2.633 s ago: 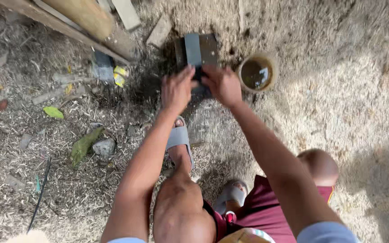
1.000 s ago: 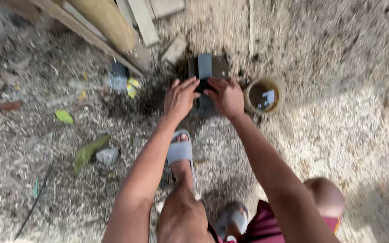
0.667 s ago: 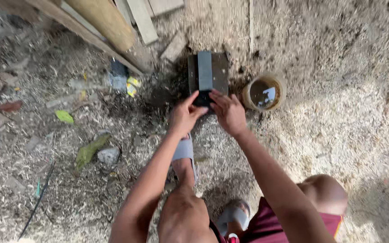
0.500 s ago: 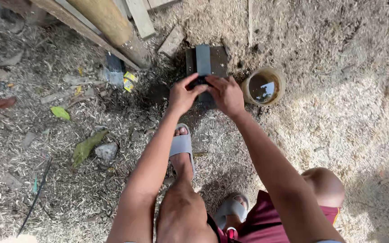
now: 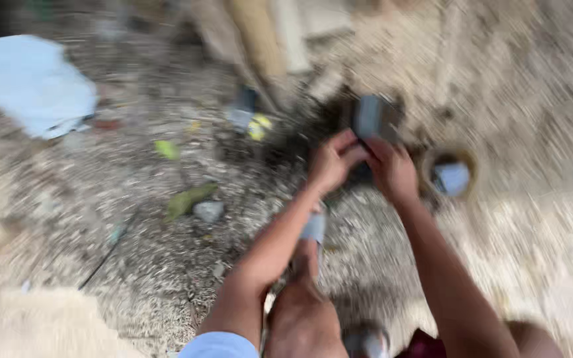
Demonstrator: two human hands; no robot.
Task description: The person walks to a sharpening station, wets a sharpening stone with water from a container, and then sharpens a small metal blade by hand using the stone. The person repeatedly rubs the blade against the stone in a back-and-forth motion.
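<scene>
From the head camera I see everything smeared by motion, so I keep to what holds. My left hand (image 5: 331, 164) and right hand (image 5: 391, 171) meet at the near end of a dark block with a grey band (image 5: 370, 118) lying on the sawdust-strewn ground (image 5: 552, 232). The fingers are curled in close against it, but whether they actually clamp it I cannot tell. I judge the job mid-way — the block sits low on the ground, not lifted clear. Just right of it stands a small round pot (image 5: 450, 176) holding something pale and bluish, too blurred to name. A pale blue sheet (image 5: 31, 86) lies well off to the left, planks (image 5: 266, 33) beyond.
</scene>
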